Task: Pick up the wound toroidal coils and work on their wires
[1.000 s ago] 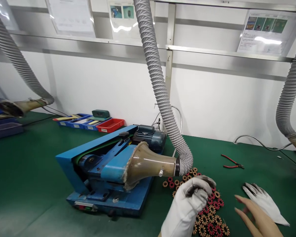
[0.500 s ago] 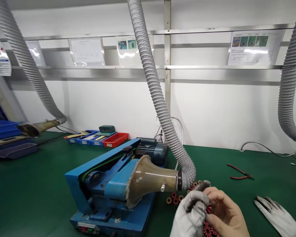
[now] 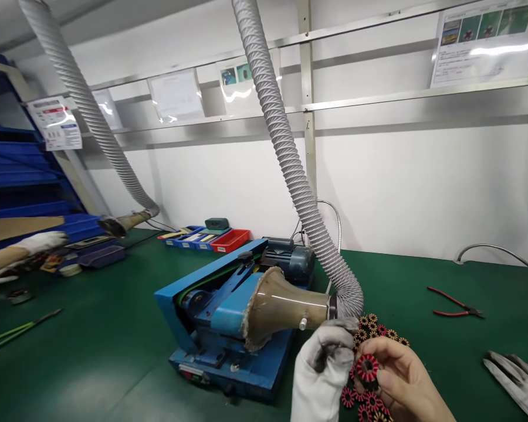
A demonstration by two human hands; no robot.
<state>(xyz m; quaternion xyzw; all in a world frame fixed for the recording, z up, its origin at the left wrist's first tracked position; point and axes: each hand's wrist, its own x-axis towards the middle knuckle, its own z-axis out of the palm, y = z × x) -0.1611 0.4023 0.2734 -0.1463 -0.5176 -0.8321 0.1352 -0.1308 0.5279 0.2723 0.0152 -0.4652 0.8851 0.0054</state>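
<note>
My right hand (image 3: 407, 375) is bare and pinches a small red slotted ring core (image 3: 368, 368) between thumb and fingers, its round face turned towards me. My left hand (image 3: 323, 366), in a white glove with grey-stained fingertips, is closed just left of it. What its fingers hold, if anything, I cannot make out. Under and around both hands lie several similar red cores (image 3: 348, 397) and copper-coloured cores (image 3: 392, 334), partly covered by my hands.
A blue belt grinding machine (image 3: 229, 316) with a brown suction hood (image 3: 286, 310) and grey hose (image 3: 286, 146) stands left. Red-handled pliers (image 3: 455, 303) and a loose glove (image 3: 517, 381) lie right. At far left, a co-worker's gloved hand (image 3: 44, 241) reaches in near blue trays (image 3: 81, 225).
The view has tilted and swung left, bringing in the co-worker's hands. My hands have parted slightly, and the red core in my right hand now shows its face.
</note>
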